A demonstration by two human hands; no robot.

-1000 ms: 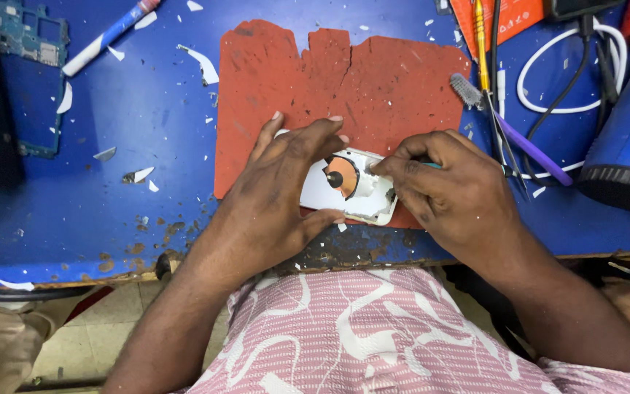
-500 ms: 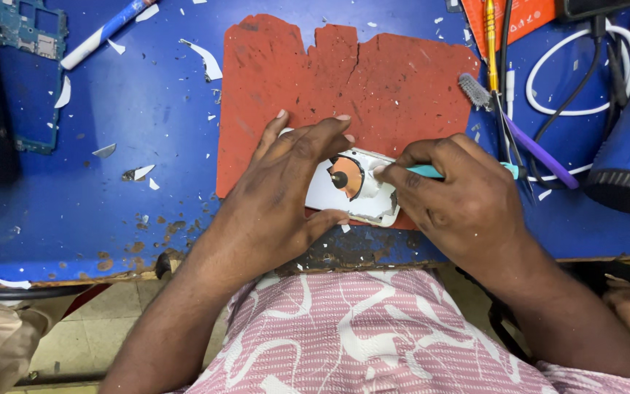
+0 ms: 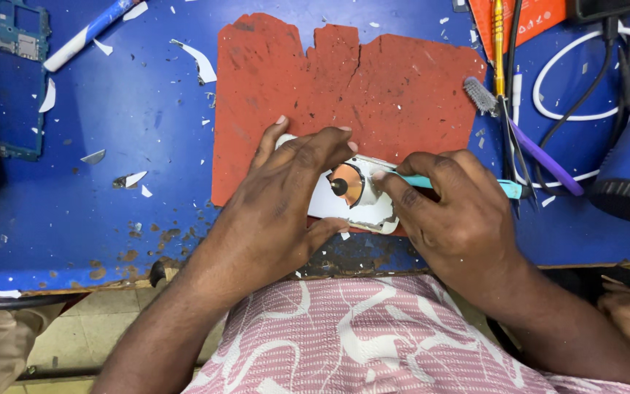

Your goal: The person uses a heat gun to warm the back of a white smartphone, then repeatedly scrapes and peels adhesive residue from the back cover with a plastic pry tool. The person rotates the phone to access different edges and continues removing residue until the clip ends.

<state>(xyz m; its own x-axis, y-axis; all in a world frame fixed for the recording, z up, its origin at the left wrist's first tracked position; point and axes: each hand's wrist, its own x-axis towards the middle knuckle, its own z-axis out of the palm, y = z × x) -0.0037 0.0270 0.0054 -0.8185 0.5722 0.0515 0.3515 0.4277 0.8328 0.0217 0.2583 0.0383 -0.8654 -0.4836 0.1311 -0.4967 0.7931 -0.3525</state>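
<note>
Two hands, one teal tool, one white device.

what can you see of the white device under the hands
The white device is small, flat, rounded-cornered and plastic-looking, with a round copper coil and dark centre exposed. It lies flat on the red mat near the bench's front edge. The left hand covers its left part; the right hand puts a teal tool to it.
</note>
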